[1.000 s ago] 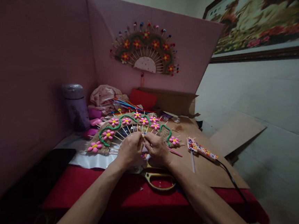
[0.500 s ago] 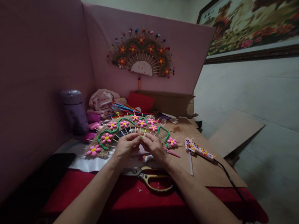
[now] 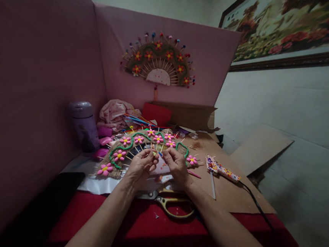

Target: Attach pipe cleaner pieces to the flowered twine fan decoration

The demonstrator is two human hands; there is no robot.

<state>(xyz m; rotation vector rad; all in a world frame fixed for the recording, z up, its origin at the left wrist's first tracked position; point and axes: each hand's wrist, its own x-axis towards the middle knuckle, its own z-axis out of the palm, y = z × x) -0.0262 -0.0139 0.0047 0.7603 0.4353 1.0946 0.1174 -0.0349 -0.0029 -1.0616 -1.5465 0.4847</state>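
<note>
My left hand (image 3: 139,167) pinches a small yellow-green piece (image 3: 155,154) between thumb and fingertips. Close beside it, the fingers of my right hand (image 3: 176,164) are closed on a small blue piece (image 3: 160,154). What either piece is made of is too small to tell. Just beyond both hands lies a twine-covered fan (image 3: 132,146) with pink flowers, a wavy green cord and thin wooden sticks. My hands cover part of its lower middle. Scissors (image 3: 163,203) with gold handles lie below my hands, their blades partly hidden by my left wrist.
A flower-patterned glue gun (image 3: 223,171) rests on brown cardboard (image 3: 242,197) at the right, its black cord trailing off the table. A purple bottle (image 3: 84,126) and pink packets (image 3: 105,140) stand at the left. Another decorated fan (image 3: 157,62) hangs on the pink panel.
My hands, which were together at the fingertips, have moved slightly apart. The yellow-green and blue pieces now show between them. The whole view has shifted a little.
</note>
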